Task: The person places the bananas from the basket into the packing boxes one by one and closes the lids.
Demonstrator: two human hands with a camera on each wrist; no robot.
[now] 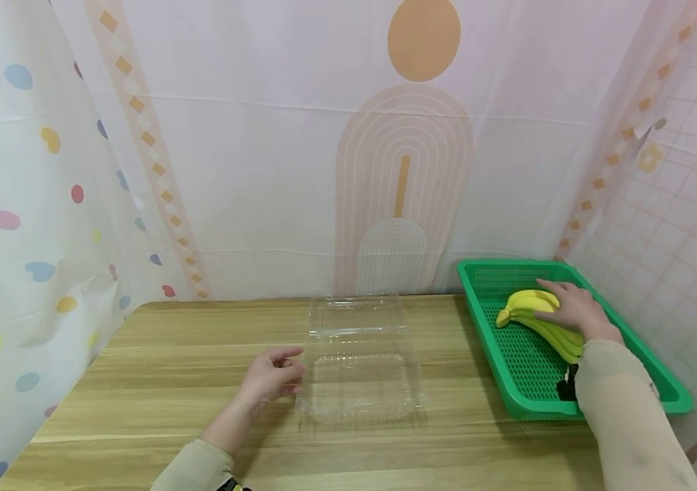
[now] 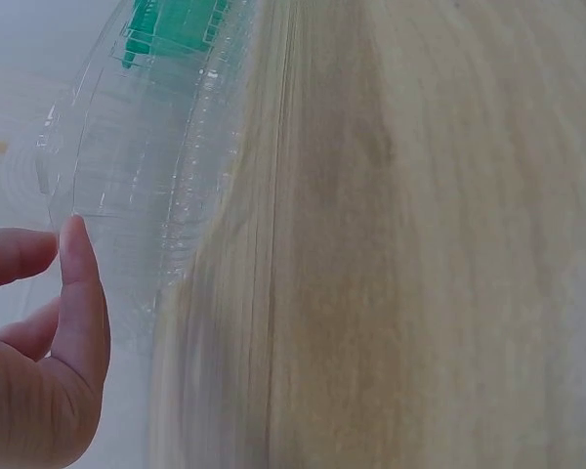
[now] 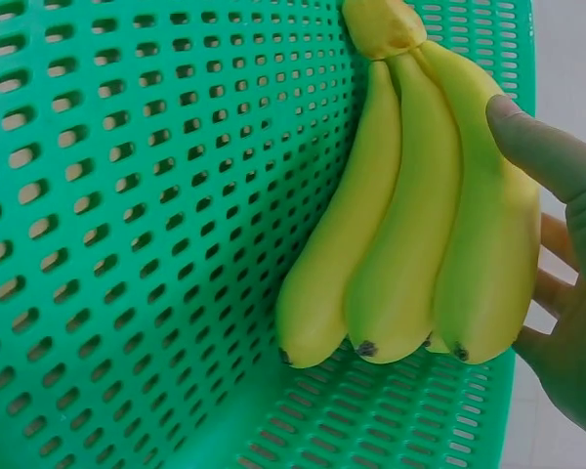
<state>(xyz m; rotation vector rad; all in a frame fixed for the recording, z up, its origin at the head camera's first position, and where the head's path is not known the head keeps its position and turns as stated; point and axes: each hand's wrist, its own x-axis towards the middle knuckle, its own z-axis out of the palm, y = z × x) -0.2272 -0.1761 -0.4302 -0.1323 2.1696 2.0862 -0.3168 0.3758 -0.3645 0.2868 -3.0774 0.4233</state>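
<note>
A bunch of yellow-green bananas [image 1: 539, 317] lies in a green perforated basket [image 1: 496, 354] on the right. My right hand [image 1: 578, 310] grips the bunch; in the right wrist view the thumb lies over one banana [image 3: 405, 215] and the other fingers pass behind it, partly hidden. A clear plastic clamshell box [image 1: 361, 385] sits on the wooden table with its lid raised at the back. Beside the box's left edge is my left hand [image 1: 271, 376], its fingers loosely bent. The left wrist view puts its fingertips close to the clear wall; whether they touch cannot be told.
The wooden table [image 1: 158, 382] carries the box and the basket. A patterned curtain [image 1: 262, 170] hangs along its back edge, with a dotted cloth [image 1: 23, 225] on the left and a grid-patterned one [image 1: 686, 218] on the right. The basket's raised rim surrounds the bananas.
</note>
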